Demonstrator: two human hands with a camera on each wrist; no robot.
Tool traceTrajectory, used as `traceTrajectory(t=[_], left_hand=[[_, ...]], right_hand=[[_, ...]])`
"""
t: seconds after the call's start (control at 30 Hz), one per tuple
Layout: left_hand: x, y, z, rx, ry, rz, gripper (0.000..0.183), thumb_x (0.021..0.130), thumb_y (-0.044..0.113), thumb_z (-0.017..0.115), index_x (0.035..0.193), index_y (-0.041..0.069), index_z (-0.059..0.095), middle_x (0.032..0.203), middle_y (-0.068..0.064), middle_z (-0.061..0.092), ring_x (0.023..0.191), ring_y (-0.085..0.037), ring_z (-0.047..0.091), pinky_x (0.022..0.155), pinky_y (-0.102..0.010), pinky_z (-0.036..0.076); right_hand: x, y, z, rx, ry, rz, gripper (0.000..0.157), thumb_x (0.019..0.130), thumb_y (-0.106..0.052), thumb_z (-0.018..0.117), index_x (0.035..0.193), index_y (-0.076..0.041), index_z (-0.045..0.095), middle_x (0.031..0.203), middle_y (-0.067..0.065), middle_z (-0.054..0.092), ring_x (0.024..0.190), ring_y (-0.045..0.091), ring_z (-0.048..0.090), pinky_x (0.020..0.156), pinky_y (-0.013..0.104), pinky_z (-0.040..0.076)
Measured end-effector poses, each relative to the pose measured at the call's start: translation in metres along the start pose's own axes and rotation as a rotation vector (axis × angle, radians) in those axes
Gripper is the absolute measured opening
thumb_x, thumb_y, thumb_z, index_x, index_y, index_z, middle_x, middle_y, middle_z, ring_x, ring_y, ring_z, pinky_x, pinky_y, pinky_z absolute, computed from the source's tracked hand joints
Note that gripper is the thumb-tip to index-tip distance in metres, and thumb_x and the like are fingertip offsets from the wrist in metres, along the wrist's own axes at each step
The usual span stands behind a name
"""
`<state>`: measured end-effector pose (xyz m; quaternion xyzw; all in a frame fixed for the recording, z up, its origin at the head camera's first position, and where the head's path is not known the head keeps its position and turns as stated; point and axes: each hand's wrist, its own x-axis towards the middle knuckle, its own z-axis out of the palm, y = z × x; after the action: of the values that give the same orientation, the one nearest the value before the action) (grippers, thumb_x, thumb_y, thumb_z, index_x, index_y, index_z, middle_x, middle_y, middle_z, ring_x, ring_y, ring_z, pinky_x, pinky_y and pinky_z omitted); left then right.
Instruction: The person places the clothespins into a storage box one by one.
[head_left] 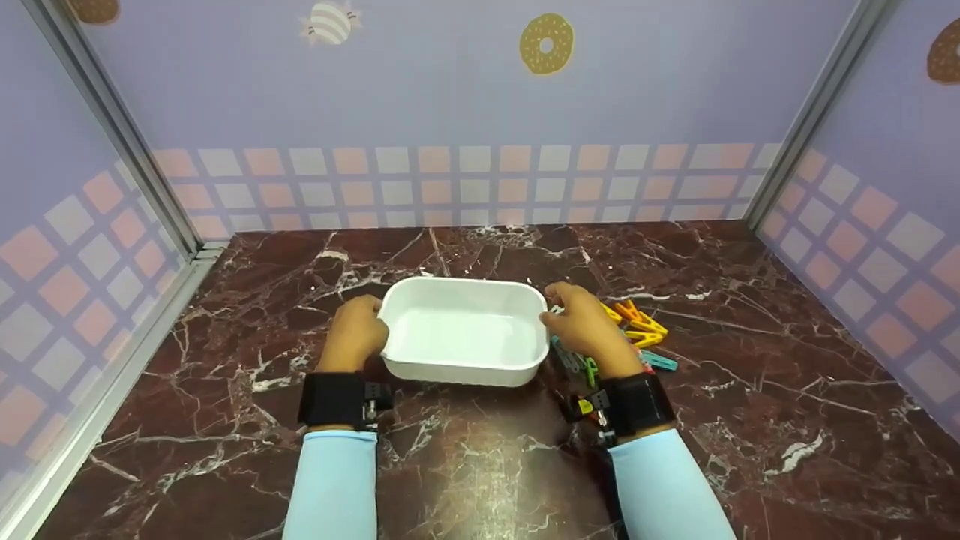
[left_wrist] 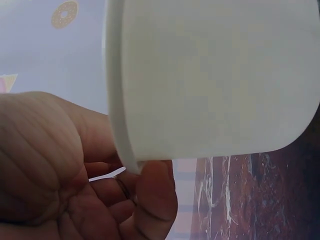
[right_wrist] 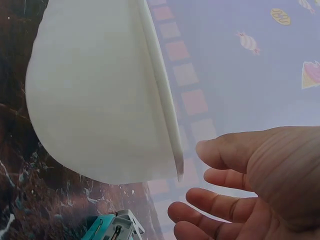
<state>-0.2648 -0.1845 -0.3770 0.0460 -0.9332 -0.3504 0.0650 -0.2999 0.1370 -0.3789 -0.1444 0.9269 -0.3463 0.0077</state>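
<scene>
A white rectangular plastic container (head_left: 454, 373) stands on the marbled tabletop in front of me, its inside bare in the head view. My left hand (head_left: 352, 334) pinches the rim at its left end; in the left wrist view the fingers curl under the lip of the container (left_wrist: 210, 80). At the right end is my right hand (head_left: 589, 330). The right wrist view shows that hand (right_wrist: 272, 185) with spread, relaxed fingers, a small gap from the rim. Clothespins lie beneath and beyond it: yellow (head_left: 643, 338), teal (head_left: 659, 360) and green (head_left: 591, 370), some hidden by the hand and forearm.
An orange clothespin (head_left: 627, 310) lies among the others, right of the container. Lilac panels with a pink and white check band (head_left: 475, 180) close off the back and both sides. A metal strip (head_left: 150, 322) edges the tabletop (head_left: 780, 330) on the left.
</scene>
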Motion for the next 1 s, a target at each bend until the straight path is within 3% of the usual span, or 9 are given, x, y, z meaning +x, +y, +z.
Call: traceTrajectory(t=[0.2,0.43,0.63,0.8,1.0], left_hand=[[-0.0001,0.0001,-0.0004,0.032,-0.016,0.029,0.042,0.080,-0.009,0.042,0.116,-0.009,0.064,0.114,-0.026,0.065,0.107,-0.042,0.059,0.096,-0.051,0.046],[0.0005,0.0004,0.0002,0.014,-0.042,0.038,0.041,0.082,-0.009,0.041,0.115,-0.008,0.065,0.111,-0.023,0.066,0.103,-0.037,0.060,0.093,-0.049,0.047],[0.0018,-0.0002,0.0011,0.023,-0.025,0.074,0.037,0.080,-0.010,0.041,0.106,-0.007,0.066,0.099,-0.019,0.064,0.092,-0.035,0.057,0.084,-0.046,0.047],[0.0038,-0.0009,0.0046,0.017,-0.025,0.105,0.043,0.079,-0.008,0.040,0.114,-0.009,0.065,0.105,-0.022,0.066,0.099,-0.037,0.059,0.090,-0.048,0.048],[0.0044,0.0013,0.0089,-0.011,0.029,0.104,0.039,0.084,-0.006,0.042,0.115,-0.011,0.066,0.109,-0.024,0.067,0.107,-0.039,0.060,0.096,-0.049,0.046]], right_hand=[[0.0001,-0.0014,0.0019,-0.022,-0.025,-0.005,0.046,0.096,-0.014,0.061,0.137,0.005,0.052,0.130,0.027,0.055,0.119,0.042,0.053,0.099,0.054,0.044],[0.0003,-0.0013,0.0056,-0.062,-0.029,-0.066,0.042,0.094,-0.009,0.061,0.133,0.007,0.055,0.123,0.027,0.060,0.115,0.041,0.056,0.098,0.054,0.045],[-0.0005,0.0014,0.0066,-0.088,-0.021,-0.090,0.037,0.090,-0.003,0.058,0.125,0.009,0.060,0.102,0.019,0.064,0.093,0.033,0.058,0.086,0.048,0.049],[-0.0022,0.0035,0.0066,-0.101,-0.051,-0.067,0.042,0.086,-0.001,0.055,0.126,0.008,0.060,0.089,0.014,0.062,0.075,0.026,0.054,0.067,0.039,0.047],[-0.0039,0.0029,0.0047,-0.098,-0.114,-0.031,0.047,0.088,0.001,0.050,0.134,0.003,0.057,0.119,0.022,0.063,0.089,0.030,0.057,0.067,0.037,0.045]])
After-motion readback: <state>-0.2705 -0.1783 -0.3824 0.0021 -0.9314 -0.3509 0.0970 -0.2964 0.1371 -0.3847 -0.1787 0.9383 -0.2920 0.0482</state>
